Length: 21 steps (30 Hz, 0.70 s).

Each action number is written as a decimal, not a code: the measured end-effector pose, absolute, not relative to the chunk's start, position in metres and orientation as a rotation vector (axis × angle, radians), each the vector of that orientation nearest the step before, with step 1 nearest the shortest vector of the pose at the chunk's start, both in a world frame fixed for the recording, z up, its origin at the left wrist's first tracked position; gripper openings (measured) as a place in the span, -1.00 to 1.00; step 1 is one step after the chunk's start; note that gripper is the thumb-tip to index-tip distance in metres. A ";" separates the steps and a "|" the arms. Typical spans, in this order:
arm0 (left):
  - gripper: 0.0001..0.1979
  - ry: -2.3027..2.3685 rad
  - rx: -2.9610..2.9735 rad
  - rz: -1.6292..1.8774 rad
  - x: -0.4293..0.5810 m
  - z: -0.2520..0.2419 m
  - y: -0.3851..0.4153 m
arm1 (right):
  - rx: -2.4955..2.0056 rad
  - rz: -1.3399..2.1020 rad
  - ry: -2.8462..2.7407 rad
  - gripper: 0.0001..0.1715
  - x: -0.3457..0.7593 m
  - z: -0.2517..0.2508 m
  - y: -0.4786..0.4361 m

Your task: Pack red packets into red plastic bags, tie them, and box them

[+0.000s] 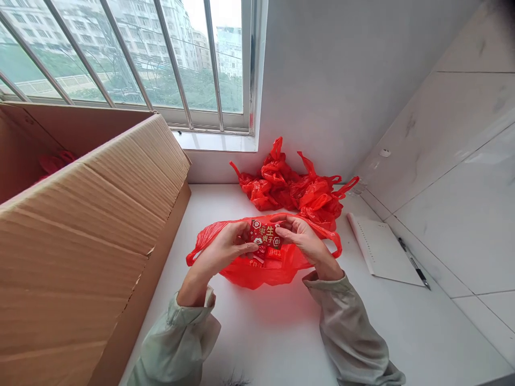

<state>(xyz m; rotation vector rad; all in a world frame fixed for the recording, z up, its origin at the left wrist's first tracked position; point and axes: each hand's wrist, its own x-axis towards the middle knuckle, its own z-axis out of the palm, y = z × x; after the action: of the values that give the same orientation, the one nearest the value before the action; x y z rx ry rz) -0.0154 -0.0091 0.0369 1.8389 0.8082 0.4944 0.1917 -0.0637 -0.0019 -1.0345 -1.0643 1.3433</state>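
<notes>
A small dark red packet [264, 234] with gold Chinese characters and white flower prints is held up between my two hands. My left hand [227, 244] pinches its left edge with thumb and fingers. On the right edge, the thumb and fingers of my right hand [300, 236] close on the same packet. Just beneath lies an opened red plastic bag [257, 276] on the white table. Inside it, more red packets [274, 253] show partly under the held one; the rest of the contents is hidden.
Several knotted red plastic bags [289, 185] lie against the wall behind. A large open cardboard box [100, 214] with something red inside stands at left. On the right are a notepad [388, 249] and a black pen [414, 264], beside the tiled wall. A barred window [161, 59] is behind the box.
</notes>
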 end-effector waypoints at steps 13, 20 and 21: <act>-0.78 0.738 1.738 0.347 -0.022 0.040 -0.006 | -1.010 1.511 -1.223 -0.53 0.201 0.004 -0.071; -0.67 0.714 1.635 0.491 -0.010 0.035 -0.008 | -1.090 1.405 -1.311 -0.71 0.200 0.010 -0.072; -0.65 0.739 1.600 0.512 -0.008 0.034 -0.008 | -1.093 1.400 -1.317 -0.70 0.199 0.009 -0.072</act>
<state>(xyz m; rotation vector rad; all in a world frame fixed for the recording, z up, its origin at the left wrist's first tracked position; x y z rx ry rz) -0.0076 -0.0079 0.0337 1.5997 0.7388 0.5118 0.1989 -0.0722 0.0094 -1.0928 -1.3173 1.4003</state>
